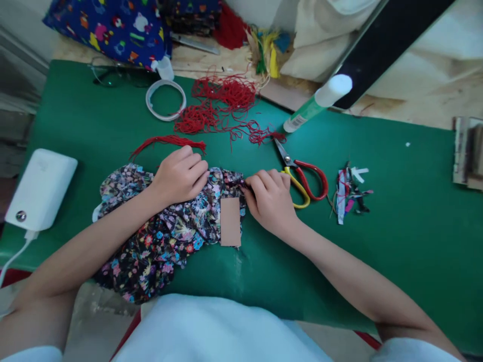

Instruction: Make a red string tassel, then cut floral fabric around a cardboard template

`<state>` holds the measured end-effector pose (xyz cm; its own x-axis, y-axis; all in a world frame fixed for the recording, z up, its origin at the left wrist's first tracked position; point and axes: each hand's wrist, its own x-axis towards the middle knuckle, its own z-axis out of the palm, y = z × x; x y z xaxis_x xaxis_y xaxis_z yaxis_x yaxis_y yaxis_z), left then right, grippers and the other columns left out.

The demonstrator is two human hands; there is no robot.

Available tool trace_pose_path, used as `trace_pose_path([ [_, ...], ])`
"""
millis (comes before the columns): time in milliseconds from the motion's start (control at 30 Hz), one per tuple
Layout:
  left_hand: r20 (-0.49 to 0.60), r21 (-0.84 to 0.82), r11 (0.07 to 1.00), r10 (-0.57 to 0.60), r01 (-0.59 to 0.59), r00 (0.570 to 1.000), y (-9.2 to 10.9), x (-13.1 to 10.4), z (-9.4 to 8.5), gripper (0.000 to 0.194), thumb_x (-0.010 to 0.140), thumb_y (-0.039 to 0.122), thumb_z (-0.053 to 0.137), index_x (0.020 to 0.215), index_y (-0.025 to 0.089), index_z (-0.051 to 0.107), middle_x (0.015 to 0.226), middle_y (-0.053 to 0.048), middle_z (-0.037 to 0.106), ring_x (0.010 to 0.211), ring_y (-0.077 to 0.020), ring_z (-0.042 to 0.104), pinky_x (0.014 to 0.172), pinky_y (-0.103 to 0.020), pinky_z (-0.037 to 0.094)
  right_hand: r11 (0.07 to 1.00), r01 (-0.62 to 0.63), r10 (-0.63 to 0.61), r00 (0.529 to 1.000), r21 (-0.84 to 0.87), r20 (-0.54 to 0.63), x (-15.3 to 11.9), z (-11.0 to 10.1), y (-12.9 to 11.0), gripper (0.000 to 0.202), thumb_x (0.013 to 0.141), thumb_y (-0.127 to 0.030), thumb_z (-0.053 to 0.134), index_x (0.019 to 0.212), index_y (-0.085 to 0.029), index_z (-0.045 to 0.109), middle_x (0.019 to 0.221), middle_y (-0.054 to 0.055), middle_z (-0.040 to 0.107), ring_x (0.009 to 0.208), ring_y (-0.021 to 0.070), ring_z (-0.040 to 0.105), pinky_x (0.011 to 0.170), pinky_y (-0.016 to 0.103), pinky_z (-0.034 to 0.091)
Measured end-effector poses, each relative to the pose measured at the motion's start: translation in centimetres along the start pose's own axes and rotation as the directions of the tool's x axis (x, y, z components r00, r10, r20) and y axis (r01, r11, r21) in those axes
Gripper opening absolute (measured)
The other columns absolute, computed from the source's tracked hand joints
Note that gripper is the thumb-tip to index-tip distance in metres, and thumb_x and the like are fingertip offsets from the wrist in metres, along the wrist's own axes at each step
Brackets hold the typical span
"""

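A black floral fabric [166, 241] lies bunched on the green table, spreading to the lower left and over the front edge. My left hand [181, 176] is closed on its upper part, fingers curled down into the cloth. At the right end of the fabric, my right hand [271, 198] pinches a gathered edge between thumb and fingers. A small tan cardboard rectangle [230, 221] rests on the cloth between my hands, nearer the right one. Just beyond my right hand lie scissors [302, 176] with one red and one yellow handle. A bundle of red threads [169, 142] is just above my left hand.
Tangled red thread [226, 95] and a white ring-shaped roll [148, 100] lie farther back. A glue stick [317, 103] stands to the right of the thread. Scraps [350, 193] are right of the scissors. A white power bank [41, 188] with a cable sits at left.
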<state>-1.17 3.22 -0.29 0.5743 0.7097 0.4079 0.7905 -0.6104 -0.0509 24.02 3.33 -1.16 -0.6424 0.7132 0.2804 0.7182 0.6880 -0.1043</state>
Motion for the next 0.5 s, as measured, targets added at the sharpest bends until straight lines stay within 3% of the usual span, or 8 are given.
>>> trace_pose_path([
  [200,-0.032,-0.036,0.999,0.012,-0.013,0.999,0.0,-0.1,0.1,0.023,0.090,0.024,0.053,0.069,0.017,0.060,0.065,-0.005,0.055,0.068,-0.0203,0.046,0.063,-0.033,0.044,0.998,0.003,-0.004,1.000,0.060,0.012,0.0,0.3,1.1,0.018,0.099,-0.018,0.041,0.092,-0.017,0.057,0.081,0.008,0.059,0.075,0.0227,0.045,0.069,0.033,0.033],
  [333,-0.083,-0.105,0.994,-0.003,-0.006,0.997,0.0,-0.1,0.0,0.011,0.088,0.020,0.053,0.085,0.013,0.062,0.077,-0.008,0.060,0.074,-0.0205,0.051,0.066,-0.033,0.047,0.987,-0.071,0.068,0.997,0.141,0.025,0.0,0.5,1.5,0.017,0.099,-0.019,0.039,0.094,-0.018,0.056,0.082,0.009,0.059,0.077,0.0227,0.049,0.069,0.033,0.035],
  [433,-0.113,-0.202,0.976,0.057,-0.079,0.992,0.3,-0.1,-0.6,0.014,0.087,0.018,0.055,0.098,0.012,0.061,0.091,-0.011,0.063,0.085,-0.0220,0.056,0.075,-0.035,0.050,0.989,-0.081,0.080,0.997,0.127,0.013,0.1,0.6,1.7,0.016,0.098,-0.019,0.039,0.094,-0.018,0.055,0.082,0.009,0.060,0.077,0.0227,0.051,0.069,0.032,0.037],
  [500,-0.073,-0.252,0.958,0.123,-0.138,0.990,0.9,-0.1,-1.2,0.015,0.088,0.020,0.055,0.102,0.013,0.060,0.097,-0.011,0.065,0.093,-0.0232,0.058,0.081,-0.037,0.050,0.990,-0.086,0.086,0.996,0.112,0.007,0.2,0.6,1.7,0.016,0.098,-0.018,0.039,0.093,-0.018,0.055,0.081,0.009,0.061,0.076,0.0222,0.052,0.068,0.032,0.037],
])
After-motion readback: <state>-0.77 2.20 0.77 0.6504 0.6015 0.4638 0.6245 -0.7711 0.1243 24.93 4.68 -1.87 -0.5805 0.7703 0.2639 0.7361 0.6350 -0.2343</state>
